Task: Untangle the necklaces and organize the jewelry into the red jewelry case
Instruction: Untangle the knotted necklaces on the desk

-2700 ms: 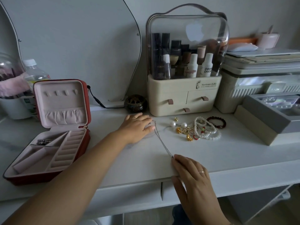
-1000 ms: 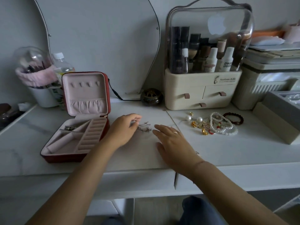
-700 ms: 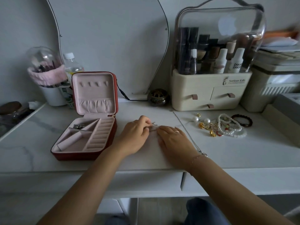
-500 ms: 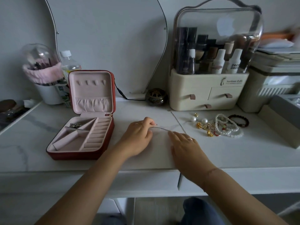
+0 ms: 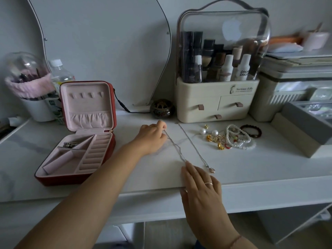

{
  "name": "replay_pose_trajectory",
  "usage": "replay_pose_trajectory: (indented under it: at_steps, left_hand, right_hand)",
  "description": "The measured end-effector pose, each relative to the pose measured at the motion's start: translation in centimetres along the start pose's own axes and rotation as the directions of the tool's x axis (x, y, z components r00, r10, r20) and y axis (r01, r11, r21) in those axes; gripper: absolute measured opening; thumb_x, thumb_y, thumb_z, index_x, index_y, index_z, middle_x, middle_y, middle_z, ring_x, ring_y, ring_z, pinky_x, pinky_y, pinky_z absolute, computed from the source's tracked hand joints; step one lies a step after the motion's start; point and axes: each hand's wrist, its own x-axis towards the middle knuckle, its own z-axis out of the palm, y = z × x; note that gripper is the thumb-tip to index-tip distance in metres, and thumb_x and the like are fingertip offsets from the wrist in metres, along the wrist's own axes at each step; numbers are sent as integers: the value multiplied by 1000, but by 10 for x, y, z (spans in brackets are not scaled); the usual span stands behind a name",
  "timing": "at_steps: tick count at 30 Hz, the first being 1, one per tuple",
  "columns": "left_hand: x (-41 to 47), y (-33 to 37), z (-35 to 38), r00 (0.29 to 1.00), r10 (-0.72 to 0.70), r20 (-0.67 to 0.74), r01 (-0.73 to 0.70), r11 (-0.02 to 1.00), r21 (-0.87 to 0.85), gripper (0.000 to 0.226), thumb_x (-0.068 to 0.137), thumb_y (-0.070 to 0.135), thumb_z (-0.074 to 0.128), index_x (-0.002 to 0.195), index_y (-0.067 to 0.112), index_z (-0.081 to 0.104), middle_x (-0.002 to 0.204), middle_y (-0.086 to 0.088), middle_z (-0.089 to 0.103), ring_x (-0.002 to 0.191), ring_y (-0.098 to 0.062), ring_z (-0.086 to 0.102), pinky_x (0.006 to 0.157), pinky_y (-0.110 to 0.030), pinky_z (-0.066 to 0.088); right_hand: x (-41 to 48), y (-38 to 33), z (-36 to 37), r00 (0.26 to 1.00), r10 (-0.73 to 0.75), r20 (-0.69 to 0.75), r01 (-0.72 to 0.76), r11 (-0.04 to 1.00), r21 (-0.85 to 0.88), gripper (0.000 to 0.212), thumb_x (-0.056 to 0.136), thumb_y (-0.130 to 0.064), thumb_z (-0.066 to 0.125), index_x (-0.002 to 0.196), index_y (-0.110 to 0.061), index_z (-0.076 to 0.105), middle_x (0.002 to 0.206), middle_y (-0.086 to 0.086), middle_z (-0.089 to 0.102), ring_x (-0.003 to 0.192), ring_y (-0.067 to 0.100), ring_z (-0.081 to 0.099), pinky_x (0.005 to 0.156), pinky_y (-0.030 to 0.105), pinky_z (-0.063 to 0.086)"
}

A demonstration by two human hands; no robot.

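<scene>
**Position of the work piece.** One thin silver necklace (image 5: 175,144) lies stretched on the tabletop (image 5: 260,168). It runs on a diagonal from far-left to near-right. A second necklace (image 5: 193,146) lies just beside it on the right, roughly parallel and apart from it. Its pendant (image 5: 212,170) is at the near end. No crossing shows between the two chains. The first chain seems to double on itself about midway, but this is too fine to confirm.

**Hands.** The left hand (image 5: 152,138) is at the far end of the first necklace. Its fingers are curled together and appear to pinch the chain there. The right hand (image 5: 202,186) lies flat at the tabletop's front edge. Its fingers (image 5: 187,167) are straight and close together, and one fingertip presses the near end of the same chain. The second necklace is not touched.

**Destination.** The red jewelry case (image 5: 71,180) stands open to the left, with its lid upright. A small dark item sits in its rear compartment. The other compartments look vacant.

**Governing relation.** The case lies leftward of both hands, and the left hand is clearly the nearer to it. In my judgement the chain's long axis points away from the case. The held far end would therefore lead any transfer, with the near end trailing.

**Outstanding.** A pile of loose jewelry (image 5: 231,139) sits well to the right, unsorted.
</scene>
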Motion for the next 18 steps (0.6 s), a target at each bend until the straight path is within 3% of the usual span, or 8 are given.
replay_pose_trajectory:
  at_steps: [4, 7, 10, 13, 15, 18]
  left_hand:
    - [11, 1, 0, 998, -46, 36, 49, 994, -93, 31, 99, 22, 31, 128, 15, 36, 144, -9, 46, 127, -27, 44, 104, -35, 32]
    - [13, 0, 2, 997, -31, 67, 44, 980, -193, 42, 99, 23, 32, 141, 20, 29, 152, -6, 36, 134, -25, 39, 109, -34, 31]
    - [8, -1, -5, 997, -27, -68, 12, 976, -215, 47, 99, 19, 35, 146, 22, 29, 152, -4, 36, 135, -24, 38, 103, -30, 31]
    - [2, -7, -14, 980, -3, -197, -38, 978, -204, 39, 96, 14, 37, 135, 20, 41, 137, 3, 54, 120, -22, 51, 87, -27, 36]
    - [-2, -10, -14, 991, 15, -135, -40, 982, -187, 35, 98, 17, 37, 132, 20, 44, 131, 6, 59, 116, -20, 54, 87, -27, 38]
    - [-5, -13, -8, 999, 46, -12, -47, 992, -119, 42, 100, 21, 34, 142, 20, 39, 141, 1, 51, 127, -20, 47, 100, -28, 37]
  right_hand:
    - [-6, 3, 5, 1000, -6, -5, 6, 1000, 13, 51, 78, -27, 39, 122, -13, 60, 132, 4, 57, 121, 15, 42, 99, 31, 28]
    - [-11, 7, 11, 1000, -12, -21, 12, 1000, 3, 54, 78, -25, 38, 128, -11, 52, 138, 5, 53, 127, 16, 40, 106, 33, 23]
    - [-15, 9, 15, 999, -19, -44, 19, 1000, -4, 57, 79, -24, 38, 133, -9, 50, 142, 6, 48, 131, 16, 36, 110, 33, 17]
    - [-16, 9, 18, 996, -41, -76, 40, 999, -15, 59, 78, -24, 39, 133, -8, 50, 143, 6, 46, 132, 17, 35, 111, 35, 16]
    - [-16, 8, 20, 993, -56, -105, 54, 998, -22, 59, 78, -24, 39, 133, -8, 51, 143, 6, 46, 133, 18, 35, 110, 37, 17]
    - [-17, 8, 21, 988, -74, -132, 71, 997, -28, 59, 77, -23, 39, 132, -8, 51, 142, 6, 47, 132, 18, 35, 110, 38, 17]
